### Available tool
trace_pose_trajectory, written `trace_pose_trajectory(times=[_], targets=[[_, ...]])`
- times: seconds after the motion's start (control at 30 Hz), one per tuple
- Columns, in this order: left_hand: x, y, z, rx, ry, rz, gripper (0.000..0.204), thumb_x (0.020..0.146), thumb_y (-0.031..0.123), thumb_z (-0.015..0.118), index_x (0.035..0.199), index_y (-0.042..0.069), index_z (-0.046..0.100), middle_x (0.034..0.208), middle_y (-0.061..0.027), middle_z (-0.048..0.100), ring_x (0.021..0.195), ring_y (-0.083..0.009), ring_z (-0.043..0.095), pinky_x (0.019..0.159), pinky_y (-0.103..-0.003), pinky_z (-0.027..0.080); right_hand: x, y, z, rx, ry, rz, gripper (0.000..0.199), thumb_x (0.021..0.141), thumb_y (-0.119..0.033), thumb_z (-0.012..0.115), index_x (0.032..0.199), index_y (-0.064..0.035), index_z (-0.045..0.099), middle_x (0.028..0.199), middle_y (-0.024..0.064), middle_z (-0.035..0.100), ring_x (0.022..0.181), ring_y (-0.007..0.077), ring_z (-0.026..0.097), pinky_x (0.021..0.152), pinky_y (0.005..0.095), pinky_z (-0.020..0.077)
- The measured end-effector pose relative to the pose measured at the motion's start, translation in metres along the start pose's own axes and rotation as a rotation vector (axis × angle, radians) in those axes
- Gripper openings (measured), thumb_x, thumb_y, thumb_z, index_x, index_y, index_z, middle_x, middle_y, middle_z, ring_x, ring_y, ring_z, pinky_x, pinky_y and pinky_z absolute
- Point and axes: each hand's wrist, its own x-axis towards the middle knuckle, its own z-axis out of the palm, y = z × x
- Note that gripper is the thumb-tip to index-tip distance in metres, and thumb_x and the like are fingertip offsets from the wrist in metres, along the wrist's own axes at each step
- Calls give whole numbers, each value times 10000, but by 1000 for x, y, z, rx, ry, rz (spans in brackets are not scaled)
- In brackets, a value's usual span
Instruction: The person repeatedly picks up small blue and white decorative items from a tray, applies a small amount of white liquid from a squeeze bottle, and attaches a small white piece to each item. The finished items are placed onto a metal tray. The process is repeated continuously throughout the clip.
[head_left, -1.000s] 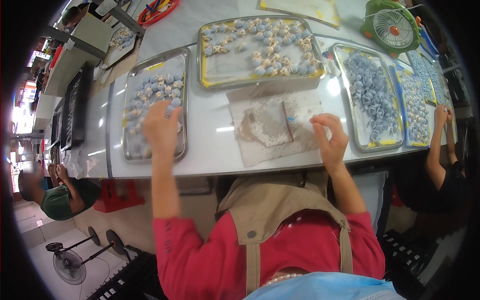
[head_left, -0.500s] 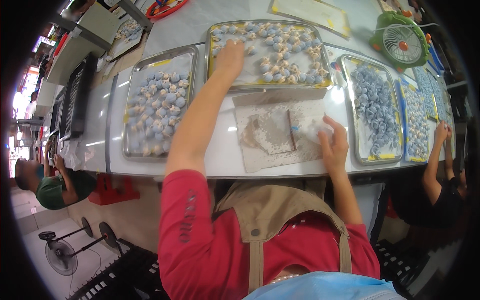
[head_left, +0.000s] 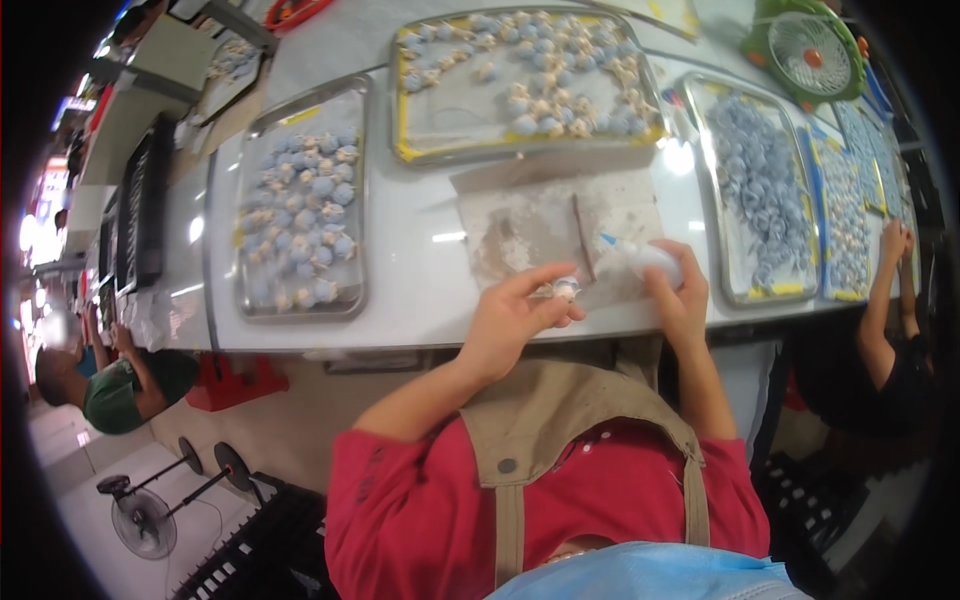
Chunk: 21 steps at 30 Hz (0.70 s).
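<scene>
My left hand (head_left: 512,318) pinches a small pale round piece (head_left: 566,290) between thumb and fingers, just above the near edge of the white table (head_left: 420,270). Gripped in my right hand (head_left: 680,290) is a small white squeeze bottle (head_left: 645,258) with a blue tip; the tip points left toward the piece. Both hands hover over a stained grey sheet of paper (head_left: 545,225) on the table. Behind the paper stands a metal tray (head_left: 440,110) with several blue and cream pieces.
A second tray (head_left: 300,210) of similar pieces lies at the left, and a tray (head_left: 760,190) piled with blue pieces at the right. A green fan (head_left: 805,50) stands far right. Another person's hands (head_left: 895,245) work at the right; a seated person (head_left: 110,385) is lower left.
My left hand has come back from the far tray to the table's near edge with a small piece in its fingers. The right hand has lifted the bottle toward it.
</scene>
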Motion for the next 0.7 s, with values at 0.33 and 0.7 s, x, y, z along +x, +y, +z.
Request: trace_pose_trajectory(times=[0.33, 0.7], targets=[[-15, -30, 5, -17, 72, 41, 388, 836, -16, 581, 1209, -14, 474, 1037, -84, 580, 868, -137, 594, 731, -241, 488, -23, -44, -22, -221, -2, -423, 282, 649, -188, 773, 815, -44, 596, 731, 51, 551, 688, 208, 462, 677, 303, 370], [-19, -33, 6, 75, 97, 104, 383, 826, -65, 587, 1194, 2, 506, 1069, -40, 507, 918, -100, 521, 794, -239, 450, -27, -64, -14, -462, -5, -630, 333, 561, -242, 821, 755, -77, 606, 663, 24, 508, 672, 218, 446, 675, 324, 320]])
